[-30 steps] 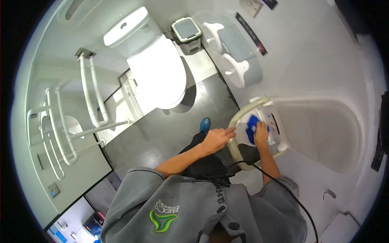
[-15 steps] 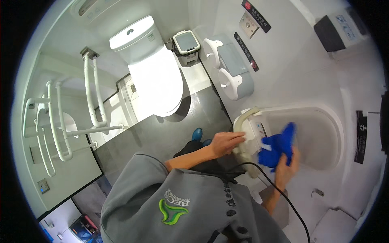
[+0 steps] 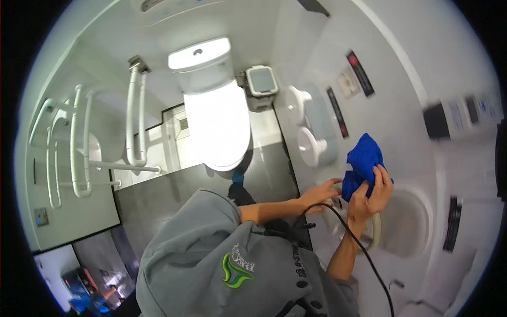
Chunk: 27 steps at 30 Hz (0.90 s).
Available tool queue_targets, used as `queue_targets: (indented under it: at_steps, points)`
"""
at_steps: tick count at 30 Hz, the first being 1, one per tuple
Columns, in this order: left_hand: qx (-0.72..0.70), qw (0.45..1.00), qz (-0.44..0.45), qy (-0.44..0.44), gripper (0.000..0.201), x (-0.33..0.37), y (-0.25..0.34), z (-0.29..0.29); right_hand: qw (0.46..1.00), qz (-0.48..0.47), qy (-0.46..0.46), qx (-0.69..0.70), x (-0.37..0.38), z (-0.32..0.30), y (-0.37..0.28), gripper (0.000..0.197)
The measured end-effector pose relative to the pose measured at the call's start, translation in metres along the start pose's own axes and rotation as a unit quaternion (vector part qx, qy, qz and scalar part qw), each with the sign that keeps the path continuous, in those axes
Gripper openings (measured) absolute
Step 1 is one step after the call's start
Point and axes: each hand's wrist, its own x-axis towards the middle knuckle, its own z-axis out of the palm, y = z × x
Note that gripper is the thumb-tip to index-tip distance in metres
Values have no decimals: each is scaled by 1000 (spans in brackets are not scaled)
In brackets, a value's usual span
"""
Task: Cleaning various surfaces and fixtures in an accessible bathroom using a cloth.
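Note:
A crumpled blue cloth (image 3: 364,161) is gripped in my right hand (image 3: 372,198), raised above the fixture at the wall. My left hand (image 3: 319,196) reaches across to the same fixture, its fingers bent around the near-left end of a curved beige rail (image 3: 376,230). That rail borders a white wall-mounted unit, which my hands and the cloth partly cover. Beside it lies a rounded pale basin-like recess (image 3: 406,222). A black cable (image 3: 364,248) runs over my right forearm.
A white toilet (image 3: 219,127) stands ahead, with a lidded bin (image 3: 261,82) next to it. White grab bars (image 3: 134,116) project at the left. Two paper dispensers (image 3: 311,145) and a boxy dispenser (image 3: 459,119) hang on the right wall. Bags and items (image 3: 82,288) sit at lower left.
My right hand has lifted the blue cloth up and away from the recess, toward the wall dispensers. My left hand has shifted right along the beige rail. The whole view has also tilted.

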Motion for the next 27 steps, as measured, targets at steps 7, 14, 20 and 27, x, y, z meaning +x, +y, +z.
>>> queue_targets:
  at_steps: [7, 14, 20, 27]
  points:
    - [150, 939, -294, 97, 25, -236, -163, -138, 987, 14, -163, -1, -49, 232, 77, 41]
    - [131, 760, -618, 149, 24, -434, -187, -154, 971, -5, -235, -34, 13, 355, 73, 42]
    - [133, 881, -424, 163, 16, -393, -221, -139, 965, -21, -260, -28, 17, 356, 54, 44]
    - [-33, 840, -475, 260, 16, -286, -206, -197, 951, 84, -265, -132, -65, 258, 89, 42]
